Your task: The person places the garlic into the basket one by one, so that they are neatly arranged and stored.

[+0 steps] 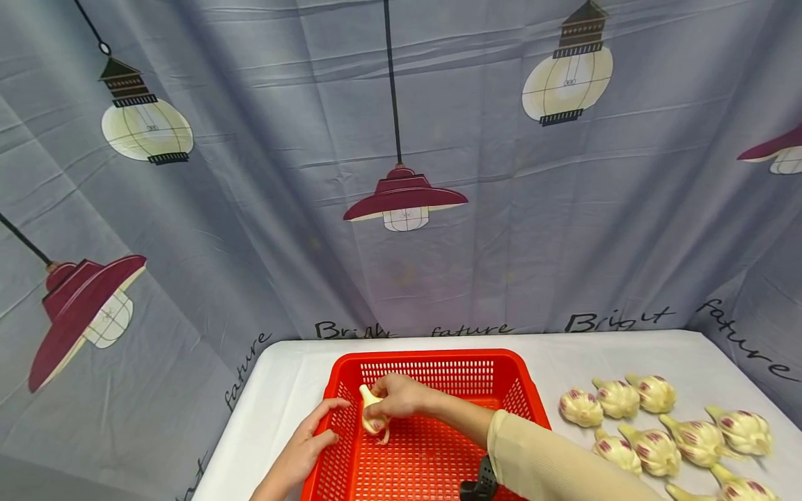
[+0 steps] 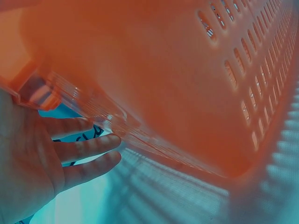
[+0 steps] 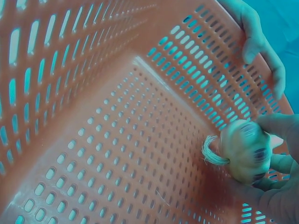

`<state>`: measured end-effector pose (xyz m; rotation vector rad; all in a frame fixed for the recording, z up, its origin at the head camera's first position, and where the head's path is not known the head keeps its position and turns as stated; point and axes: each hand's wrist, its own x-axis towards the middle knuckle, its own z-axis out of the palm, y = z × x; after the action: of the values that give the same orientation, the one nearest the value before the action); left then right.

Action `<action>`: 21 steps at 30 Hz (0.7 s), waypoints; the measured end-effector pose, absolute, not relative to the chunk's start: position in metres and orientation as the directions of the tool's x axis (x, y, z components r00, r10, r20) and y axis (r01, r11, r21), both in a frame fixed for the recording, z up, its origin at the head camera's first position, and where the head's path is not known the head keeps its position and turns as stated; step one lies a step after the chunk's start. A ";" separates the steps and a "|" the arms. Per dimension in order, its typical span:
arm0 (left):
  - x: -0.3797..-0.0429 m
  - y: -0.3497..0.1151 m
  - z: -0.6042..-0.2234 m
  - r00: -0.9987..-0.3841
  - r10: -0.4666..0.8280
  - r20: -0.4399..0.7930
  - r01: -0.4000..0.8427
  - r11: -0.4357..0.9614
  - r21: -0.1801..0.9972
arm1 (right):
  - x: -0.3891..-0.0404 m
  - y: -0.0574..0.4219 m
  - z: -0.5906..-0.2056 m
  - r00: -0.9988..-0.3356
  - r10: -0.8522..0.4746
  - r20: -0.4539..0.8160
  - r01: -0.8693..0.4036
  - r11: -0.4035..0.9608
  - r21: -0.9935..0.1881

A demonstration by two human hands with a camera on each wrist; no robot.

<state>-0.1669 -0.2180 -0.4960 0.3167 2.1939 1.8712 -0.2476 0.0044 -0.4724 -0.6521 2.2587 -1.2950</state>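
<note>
Garlic bulb (image 3: 245, 151) is inside the red basket (image 1: 432, 357), next to its left wall, root tuft hanging loose. Right hand (image 1: 404, 396) pinches it between thumb and fingers; hard to tell if the bulb touches the basket floor. Left hand (image 1: 305, 444) is at the left rim, fingers extended and spaced apart. More garlic bulbs (image 1: 651, 451) lie in rough rows right of the basket on the white counter (image 1: 288, 376). Grey curtain (image 1: 250, 195) with printed lamps (image 1: 404, 196) behind.
</note>
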 end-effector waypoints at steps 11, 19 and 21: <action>-0.169 -0.220 -0.497 -0.945 0.325 -0.035 0.017 0.157 0.987 | -0.246 -0.005 -0.476 -0.806 -0.578 -0.131 -0.228 0.507 -0.831; -0.167 -0.218 -0.496 -0.949 0.315 -0.025 0.030 0.167 0.986 | -0.246 -0.010 -0.478 -0.815 -0.572 -0.094 -0.284 0.536 -0.795; -0.167 -0.217 -0.495 -0.949 0.314 -0.022 0.034 0.172 0.984 | -0.246 -0.012 -0.479 -0.822 -0.565 -0.080 -0.297 0.543 -0.785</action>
<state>-0.1674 -0.2174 -0.4954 0.3373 2.2258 1.8600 -0.2463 -0.0122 -0.4793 -0.7117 2.4597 -1.1622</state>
